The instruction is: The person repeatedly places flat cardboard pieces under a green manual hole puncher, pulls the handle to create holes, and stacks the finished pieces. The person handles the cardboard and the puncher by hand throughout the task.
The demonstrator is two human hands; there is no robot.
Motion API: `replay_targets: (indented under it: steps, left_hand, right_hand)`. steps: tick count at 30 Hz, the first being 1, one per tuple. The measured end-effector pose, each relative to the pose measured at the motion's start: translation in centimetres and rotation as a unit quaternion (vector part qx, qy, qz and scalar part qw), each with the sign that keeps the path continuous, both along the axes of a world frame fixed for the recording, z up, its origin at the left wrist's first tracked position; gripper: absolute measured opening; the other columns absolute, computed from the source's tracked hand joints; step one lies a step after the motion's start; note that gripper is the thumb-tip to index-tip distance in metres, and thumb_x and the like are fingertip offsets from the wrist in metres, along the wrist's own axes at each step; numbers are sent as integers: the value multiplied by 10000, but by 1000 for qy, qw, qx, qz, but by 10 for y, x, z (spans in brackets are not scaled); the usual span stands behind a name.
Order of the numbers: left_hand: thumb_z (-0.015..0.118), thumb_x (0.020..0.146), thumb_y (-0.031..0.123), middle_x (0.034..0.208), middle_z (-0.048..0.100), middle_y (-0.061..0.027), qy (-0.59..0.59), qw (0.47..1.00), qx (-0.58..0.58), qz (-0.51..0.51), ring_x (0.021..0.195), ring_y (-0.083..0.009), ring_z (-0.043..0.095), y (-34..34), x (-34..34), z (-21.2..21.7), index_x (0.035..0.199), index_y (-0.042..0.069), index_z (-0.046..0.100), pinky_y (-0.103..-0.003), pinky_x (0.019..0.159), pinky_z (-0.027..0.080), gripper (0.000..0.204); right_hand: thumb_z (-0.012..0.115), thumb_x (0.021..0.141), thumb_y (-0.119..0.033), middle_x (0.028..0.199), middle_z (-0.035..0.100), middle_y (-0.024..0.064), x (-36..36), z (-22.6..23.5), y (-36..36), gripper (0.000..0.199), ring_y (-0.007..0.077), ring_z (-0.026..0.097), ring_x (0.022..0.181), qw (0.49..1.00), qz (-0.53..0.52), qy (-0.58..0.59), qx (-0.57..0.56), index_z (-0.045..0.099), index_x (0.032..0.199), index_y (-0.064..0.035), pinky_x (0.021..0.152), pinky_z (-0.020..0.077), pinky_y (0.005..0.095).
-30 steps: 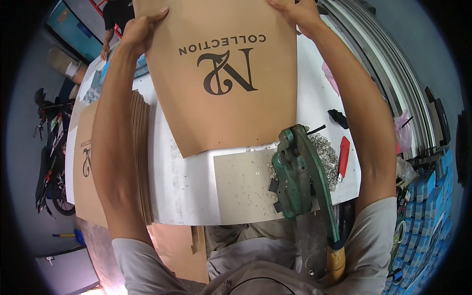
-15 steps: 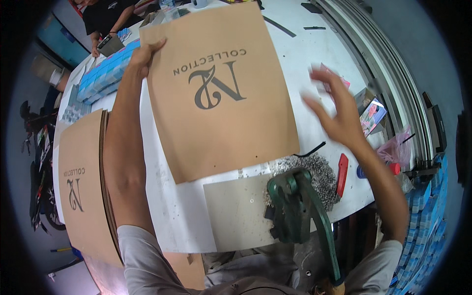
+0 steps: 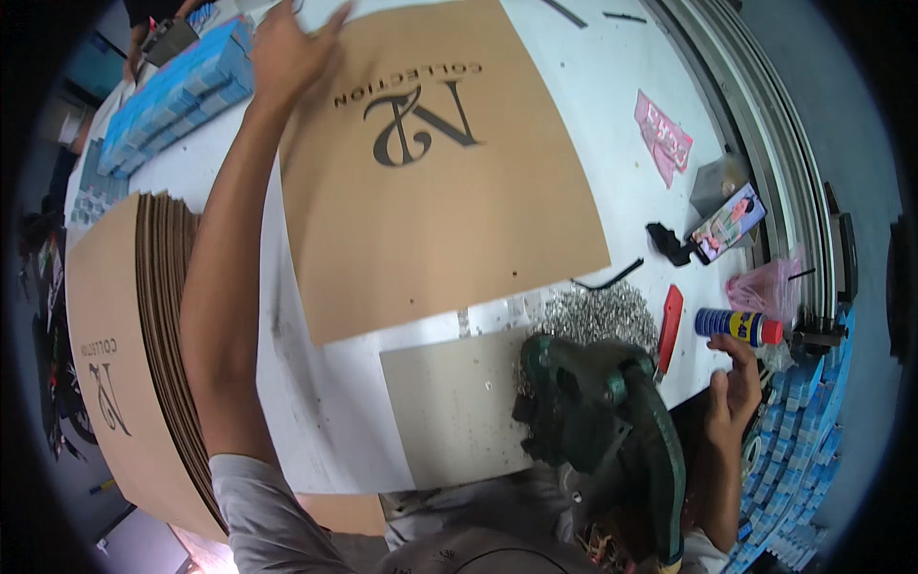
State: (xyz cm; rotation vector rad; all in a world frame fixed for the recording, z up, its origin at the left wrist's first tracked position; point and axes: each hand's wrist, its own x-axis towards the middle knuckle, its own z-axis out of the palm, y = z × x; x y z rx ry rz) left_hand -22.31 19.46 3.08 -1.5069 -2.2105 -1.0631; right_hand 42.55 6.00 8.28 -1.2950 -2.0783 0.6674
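A brown cardboard sheet [image 3: 440, 215] with dark printing lies on the white table in front of me, two small holes near its near edge. My left hand [image 3: 295, 55] is at the sheet's far left corner, fingers spread and slightly blurred. Whether it still touches the sheet I cannot tell. My right hand [image 3: 734, 392] is low at the right, fingers apart and holding nothing, between the spray can [image 3: 729, 323] and the green lever press [image 3: 598, 392]. A pile of small silvery metal pieces [image 3: 602, 318] sits beyond the press, and a grey plate [image 3: 445, 411] lies left of it.
A thick stack of printed cardboard [image 3: 120, 354] stands at left, blue bundles [image 3: 177, 96] beyond it. To the right are a red cutter [image 3: 670, 325], a propped phone [image 3: 729, 225], a pink plastic bag [image 3: 770, 287] and a pink wrapper [image 3: 662, 137]. A metal rail [image 3: 779, 158] edges the table.
My left hand has gone from gripping the sheet's edge to spread fingers at its far corner. The sheet has shifted away and settled lower. My right hand has dropped toward me beside the press.
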Motion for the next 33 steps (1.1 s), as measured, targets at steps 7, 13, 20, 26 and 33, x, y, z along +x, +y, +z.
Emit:
replay_targets:
  steps: [7,13,20,26,33]
  left_hand:
    - [388,914,840,1692,155,-274,112,957,-249,-95,1526,-574,138,-77,204,-67,1648,256,281,-781,1154,59,945]
    - [408,915,831,1695,145,-280,115,958,-228,-128,1544,-556,100,-67,211,-81,1655,230,255,-749,1190,28,965]
    - [592,965,581,1649,288,-270,177,917,-303,-190,1524,-503,244,-193,239,-18,1621,160,319,-661,1231,166,826]
    - [566,1029,349,1602,406,-237,294,917,-229,-143,1499,-473,336,-204,235,-90,1597,162,382,-637,1214,253,626]
    - [643,1002,379,1568,465,-212,66,988,0,-142,1477,-407,401,-241,218,-46,1569,88,419,-581,1231,245,676]
  right_hand:
    - [714,915,-88,1161,684,196,-41,-26,-3,360,298,644,1105,997,74,-10,3,628,1227,68,1017,461,408]
    - [721,881,-40,1204,637,200,-57,-66,0,429,385,615,1114,954,118,-242,135,642,1303,-32,992,479,435]
    - [662,874,-26,1139,639,190,-80,-119,7,444,346,621,1088,970,137,-188,73,671,1314,-84,943,489,442]
    - [696,863,-44,1208,658,190,-70,-125,-8,387,349,644,1127,994,94,-49,-38,672,1248,-9,979,489,388]
    - [661,941,-50,1302,668,142,-60,-105,0,331,256,639,1213,991,70,-80,-80,664,1260,36,1041,486,371]
